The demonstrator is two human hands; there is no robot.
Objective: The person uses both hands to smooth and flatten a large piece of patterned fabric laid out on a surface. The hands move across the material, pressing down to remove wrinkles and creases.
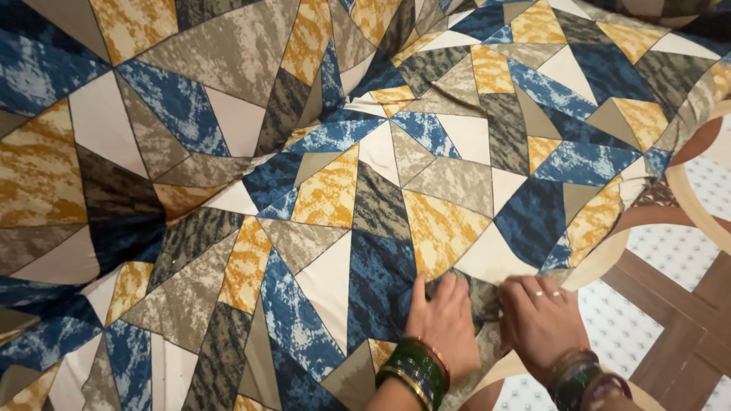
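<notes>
Both my left hand (445, 323) and right hand (541, 320) pinch the patterned bedsheet (327, 190) edge. Step in hand: gathering that edge. Next calls for an even pull.

Bedsheet (304, 190) spread across bed, both hands side by side at its near edge, floor (678, 320) right.

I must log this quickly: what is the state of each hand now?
Left hand: fingers bent, pressing on the sheet.
Right hand: fingers curled, gripping the sheet edge.
</notes>
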